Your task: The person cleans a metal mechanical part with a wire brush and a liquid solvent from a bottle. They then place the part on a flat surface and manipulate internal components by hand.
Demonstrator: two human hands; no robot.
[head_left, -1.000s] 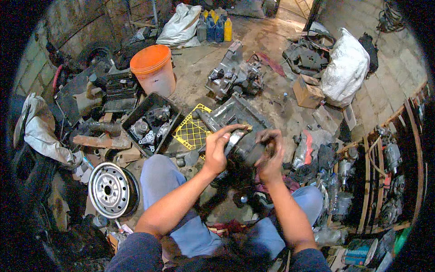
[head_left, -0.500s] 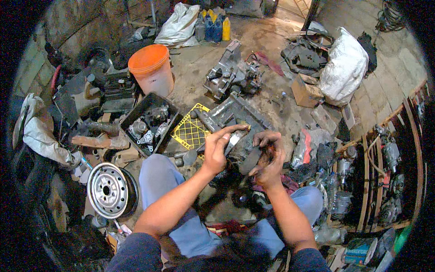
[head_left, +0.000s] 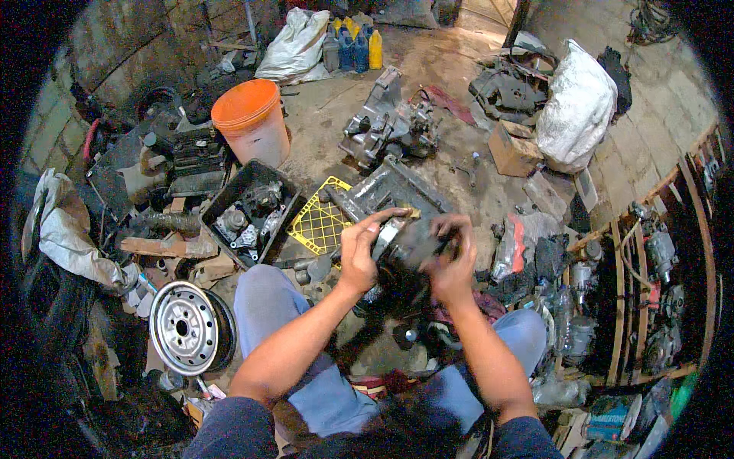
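Note:
Between my knees, my left hand point(head_left: 361, 256) grips the near left side of a dark, greasy machine part point(head_left: 413, 249) with a bright metal band. Its index finger stretches over the top toward a small yellowish spot, and the thumb lies along the side. Close against the part's right side is my right hand point(head_left: 454, 264), blackened with grease and blurred by motion. Its fingers curve toward the part, but whether they hold anything cannot be made out. Behind the part lies a grey metal tray-like casting point(head_left: 401, 183), with a yellow plastic grid point(head_left: 317, 222) at its left.
A black crate point(head_left: 287, 203) of metal parts and an orange-rimmed bucket point(head_left: 256, 130) stand left. A steel wheel rim point(head_left: 183, 325) leans by my left knee. Ahead lies a gearbox-like casting point(head_left: 386, 126). Right are a white sack point(head_left: 577, 111), a cardboard box point(head_left: 514, 153) and a wooden rack point(head_left: 618, 306).
My right hand has moved slightly and is now blurred beside the dark part. My left hand keeps its grip, and the view has shifted a little.

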